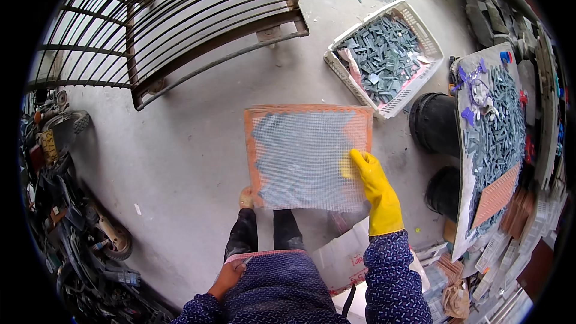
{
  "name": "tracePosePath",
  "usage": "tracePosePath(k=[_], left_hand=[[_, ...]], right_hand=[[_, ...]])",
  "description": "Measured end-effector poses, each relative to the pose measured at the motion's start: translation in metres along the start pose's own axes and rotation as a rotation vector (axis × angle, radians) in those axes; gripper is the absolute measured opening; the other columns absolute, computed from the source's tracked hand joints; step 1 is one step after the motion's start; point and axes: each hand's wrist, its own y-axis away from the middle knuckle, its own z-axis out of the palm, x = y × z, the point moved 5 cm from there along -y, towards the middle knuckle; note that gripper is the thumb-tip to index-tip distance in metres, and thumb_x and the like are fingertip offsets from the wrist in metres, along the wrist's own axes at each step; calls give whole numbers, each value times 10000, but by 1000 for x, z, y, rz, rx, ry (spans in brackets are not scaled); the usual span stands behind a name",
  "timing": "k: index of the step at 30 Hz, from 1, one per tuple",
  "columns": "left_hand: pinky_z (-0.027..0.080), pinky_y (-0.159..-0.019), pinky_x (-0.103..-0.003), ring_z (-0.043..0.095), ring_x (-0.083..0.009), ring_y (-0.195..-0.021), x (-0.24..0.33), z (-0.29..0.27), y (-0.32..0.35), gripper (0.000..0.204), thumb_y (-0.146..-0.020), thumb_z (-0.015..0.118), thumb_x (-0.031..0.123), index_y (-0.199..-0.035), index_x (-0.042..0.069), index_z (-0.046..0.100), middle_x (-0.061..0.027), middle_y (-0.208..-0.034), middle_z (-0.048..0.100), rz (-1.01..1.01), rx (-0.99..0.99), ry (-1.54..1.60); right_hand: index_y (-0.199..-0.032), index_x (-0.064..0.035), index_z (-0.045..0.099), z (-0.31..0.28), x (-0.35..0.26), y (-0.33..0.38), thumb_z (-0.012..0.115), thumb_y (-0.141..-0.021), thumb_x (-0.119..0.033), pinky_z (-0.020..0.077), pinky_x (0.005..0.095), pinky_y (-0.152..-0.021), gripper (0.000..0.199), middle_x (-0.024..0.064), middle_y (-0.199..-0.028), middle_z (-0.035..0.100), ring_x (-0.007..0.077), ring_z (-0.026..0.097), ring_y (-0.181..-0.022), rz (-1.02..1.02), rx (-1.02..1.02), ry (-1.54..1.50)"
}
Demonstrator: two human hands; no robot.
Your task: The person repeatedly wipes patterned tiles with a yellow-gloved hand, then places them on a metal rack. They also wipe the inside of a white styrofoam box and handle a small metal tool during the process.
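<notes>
An orange square tray [251, 144] is covered by a white mesh sheet [306, 156] over grey-blue tiles laid in a herringbone pattern. It is held tilted above the concrete floor, in front of my legs. My right hand [371, 177], in a yellow rubber glove, grips the tray's right edge with the thumb on the mesh. My left hand [228, 276] is bare and low by my waist, fingers curled against the hem of my blue patterned top. My foot [245, 198] shows at the tray's lower left corner.
A white plastic basket [420, 27] of loose grey tiles sits on the floor beyond the tray. To the right, a board [489, 138] resting on black buckets [433, 123] carries many tiles and another orange tray. A metal gate [180, 30] lies at upper left and parked motorbikes [66, 204] at far left.
</notes>
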Motion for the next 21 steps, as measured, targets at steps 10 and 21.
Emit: tracePosePath(k=[10,21], left_hand=[[425,-573,-347,555,-230,-583,7,-2,-3,264,-860,477,244,-762,22,582,-94,-599,549,-19,-15,-21],[410,-504,-309,532,-170,-499,130,4,-90,201,-860,490,171,-783,-2,555,-81,-555,533,216,105,174]], right_hand=[[-1030,29,576,-7,9,-11,495,-902,-320,453,244,-665,381,92,-895,624,154,585,-724,106,122,99],[-1039,28,575,-20,29,-32,489,-906,-326,452,252,-647,387,96,-895,625,154,585,-712,167,173,196]])
